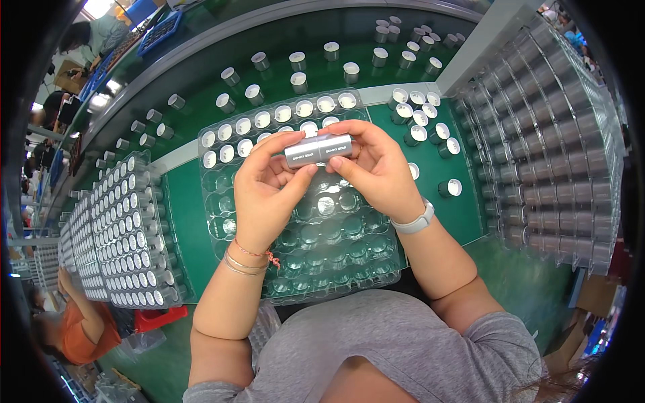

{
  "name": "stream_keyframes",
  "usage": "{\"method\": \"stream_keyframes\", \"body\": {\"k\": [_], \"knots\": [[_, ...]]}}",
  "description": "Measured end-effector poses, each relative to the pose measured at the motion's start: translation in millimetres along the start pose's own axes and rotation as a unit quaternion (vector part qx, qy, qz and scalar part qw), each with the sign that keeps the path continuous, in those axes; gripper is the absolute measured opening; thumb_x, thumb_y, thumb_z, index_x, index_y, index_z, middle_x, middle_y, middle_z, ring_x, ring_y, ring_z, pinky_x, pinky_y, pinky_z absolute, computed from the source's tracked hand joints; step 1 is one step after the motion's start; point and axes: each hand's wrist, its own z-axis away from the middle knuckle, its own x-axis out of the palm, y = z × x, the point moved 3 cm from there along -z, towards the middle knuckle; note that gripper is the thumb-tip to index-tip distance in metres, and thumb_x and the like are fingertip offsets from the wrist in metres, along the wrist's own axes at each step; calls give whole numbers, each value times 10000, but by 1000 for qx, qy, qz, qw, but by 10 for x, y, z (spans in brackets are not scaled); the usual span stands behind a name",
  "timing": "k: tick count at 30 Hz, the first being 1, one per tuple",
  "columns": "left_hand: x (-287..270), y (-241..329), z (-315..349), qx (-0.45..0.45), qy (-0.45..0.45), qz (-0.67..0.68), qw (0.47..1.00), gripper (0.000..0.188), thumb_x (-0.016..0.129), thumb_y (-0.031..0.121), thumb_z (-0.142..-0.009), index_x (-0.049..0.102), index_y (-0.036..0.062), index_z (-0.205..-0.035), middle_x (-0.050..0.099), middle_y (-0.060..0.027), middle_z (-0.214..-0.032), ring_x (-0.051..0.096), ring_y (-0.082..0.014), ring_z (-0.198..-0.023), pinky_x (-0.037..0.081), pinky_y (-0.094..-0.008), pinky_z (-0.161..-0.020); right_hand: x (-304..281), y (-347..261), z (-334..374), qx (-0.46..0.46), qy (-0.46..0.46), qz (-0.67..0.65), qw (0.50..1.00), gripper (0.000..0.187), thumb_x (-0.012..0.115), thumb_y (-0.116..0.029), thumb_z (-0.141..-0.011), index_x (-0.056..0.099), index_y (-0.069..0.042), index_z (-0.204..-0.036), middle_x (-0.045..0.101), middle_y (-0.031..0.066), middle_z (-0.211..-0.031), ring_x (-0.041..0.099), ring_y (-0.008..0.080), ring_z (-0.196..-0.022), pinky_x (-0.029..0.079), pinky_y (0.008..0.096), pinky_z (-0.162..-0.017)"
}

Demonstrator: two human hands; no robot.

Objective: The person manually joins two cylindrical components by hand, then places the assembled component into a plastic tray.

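Observation:
Two short silver-grey cylinders [318, 152] with printed sides lie end to end between my hands, raised over a clear plastic tray [321, 232]. My left hand [264, 185] is closed around the left cylinder, thumb below and fingers above. The right cylinder is pinched the same way by my right hand [377, 169]. Their outer ends are partly hidden by my fingers. In the tray's far rows stand several cylinders with white tops [283, 111]; many cups in the nearer rows hold nothing.
Loose white-topped cylinders stand along the green conveyor [275, 70] beyond the tray, and more [418, 118] sit on the green table at right. Stacked trays of cylinders rise at far right [544, 154] and at left [124, 235]. A person in orange [87, 329] is at lower left.

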Motion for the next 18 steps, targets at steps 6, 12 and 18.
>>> {"method": "stream_keyframes", "body": {"k": [6, 12, 18], "knots": [[0, 4, -10, 1, -2, -1, 1000, 419, 637, -143, -795, 570, -46, -1197, 502, -117, -1229, 633, -205, -1028, 561, -238, -806, -6, 23, -7, 2, 3, 3, 1000, 372, 594, 33, -893, 486, 23, -1249, 578, 137, -1206, 601, 157, -1019, 527, 294, -843], [-4, -20, -2, 4, 4, -23, 1000, 418, 656, -83, -823, 566, -9, -1224, 563, -96, -1192, 602, -114, -926, 497, -192, -600, 2, 22, -1, 13, 2, 2, 1000, 372, 588, 35, -895, 483, 23, -1251, 579, 143, -1190, 602, 151, -999, 531, 286, -823], [2, -9, -4, -4, -6, -3, 1000, 395, 640, -103, -822, 553, -54, -1204, 518, -109, -1211, 641, -185, -983, 552, -235, -765, 6, 24, 4, 21, 8, 0, 1000, 370, 592, 40, -889, 486, 22, -1243, 579, 136, -1186, 600, 151, -1005, 531, 287, -833]]}}
